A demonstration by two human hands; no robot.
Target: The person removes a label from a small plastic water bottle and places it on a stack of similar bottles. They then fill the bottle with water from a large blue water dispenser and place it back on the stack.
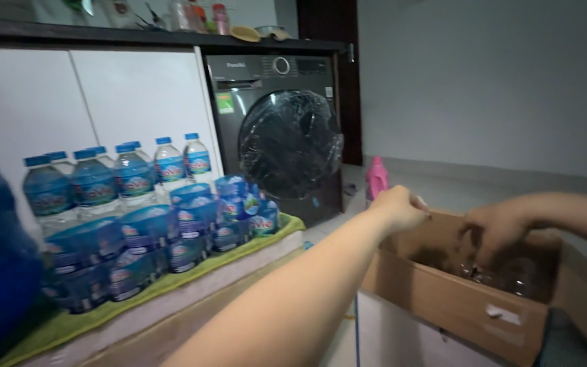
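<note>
— Where are your hands?

— My left hand [399, 207] sits curled on the near rim of the cardboard box [443, 299]; whether it grips the flap, I cannot tell. My right hand [497, 231] reaches down inside the box, fingers bent over the clear plastic bottles [504, 275] lying at the bottom. It's too blurred to say if it holds one.

— And around you?

— To my left, blue-labelled water bottles [137, 204] stand and lie stacked on a green mat [171, 285]. Behind them are white cabinet doors [103, 102] and a dark front-loading washing machine [287, 136]. A pink bottle [376, 178] stands on the floor beside it.
</note>
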